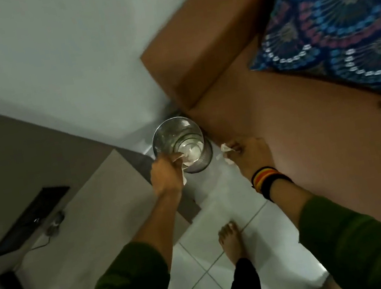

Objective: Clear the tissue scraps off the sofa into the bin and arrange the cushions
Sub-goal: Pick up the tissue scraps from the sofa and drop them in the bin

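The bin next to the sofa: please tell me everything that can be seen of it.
The bin is a round, open-topped container that looks like shiny metal, seen from above. It stands upright on the pale tiled floor, close to the corner of the brown sofa. White tissue lies at its bottom. The left hand reaches over its rim with a tissue scrap; whether it touches the rim is unclear. The image is slightly blurred.

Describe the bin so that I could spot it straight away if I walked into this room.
Find the brown sofa and follow its armrest down to the tiled floor. The bin stands there against the sofa's corner: a small round open can, shiny inside, with white tissue at the bottom. The left hand is at its rim.
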Available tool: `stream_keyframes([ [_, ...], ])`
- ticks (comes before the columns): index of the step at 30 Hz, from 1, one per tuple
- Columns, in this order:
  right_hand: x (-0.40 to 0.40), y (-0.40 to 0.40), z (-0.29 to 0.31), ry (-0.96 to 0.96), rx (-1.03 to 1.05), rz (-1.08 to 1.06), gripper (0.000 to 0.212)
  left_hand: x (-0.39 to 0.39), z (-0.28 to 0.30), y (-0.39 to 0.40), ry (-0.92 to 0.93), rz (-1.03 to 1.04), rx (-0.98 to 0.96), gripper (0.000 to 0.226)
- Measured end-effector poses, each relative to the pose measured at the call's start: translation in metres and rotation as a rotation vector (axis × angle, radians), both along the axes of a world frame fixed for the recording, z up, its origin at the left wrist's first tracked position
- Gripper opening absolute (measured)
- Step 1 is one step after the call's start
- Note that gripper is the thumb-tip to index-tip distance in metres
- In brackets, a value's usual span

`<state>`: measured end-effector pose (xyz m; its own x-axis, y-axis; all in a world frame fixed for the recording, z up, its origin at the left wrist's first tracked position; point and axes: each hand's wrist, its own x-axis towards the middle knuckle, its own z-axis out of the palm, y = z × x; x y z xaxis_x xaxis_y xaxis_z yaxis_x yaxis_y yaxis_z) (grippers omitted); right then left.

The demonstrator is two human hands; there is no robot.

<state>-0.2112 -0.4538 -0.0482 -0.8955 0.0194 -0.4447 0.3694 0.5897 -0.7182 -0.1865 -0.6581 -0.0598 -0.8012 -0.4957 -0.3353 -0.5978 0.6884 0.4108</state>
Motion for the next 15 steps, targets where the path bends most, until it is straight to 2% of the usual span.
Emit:
stream_keyframes([
  [2,-0.018,-0.04,-0.028,-0.074,-0.066,-0.018,0.009,-0.01,-0.026,-0.027,0.009,0.059,0.119,0.025],
  [8,-0.064,-0.117,-0.114,-0.143,-0.117,-0.058,0.02,-0.039,-0.112,-0.064,0.058,0.273,0.423,0.013],
  [12,-0.068,-0.136,-0.143,-0.21,-0.107,0.029,0.051,-0.045,-0.13,-0.06,-0.005,0.152,0.349,0.021],
  [15,-0.051,-0.127,-0.135,-0.177,0.018,0.167,0.051,-0.033,-0.12,-0.053,-0.017,0.003,0.266,0.025],
])
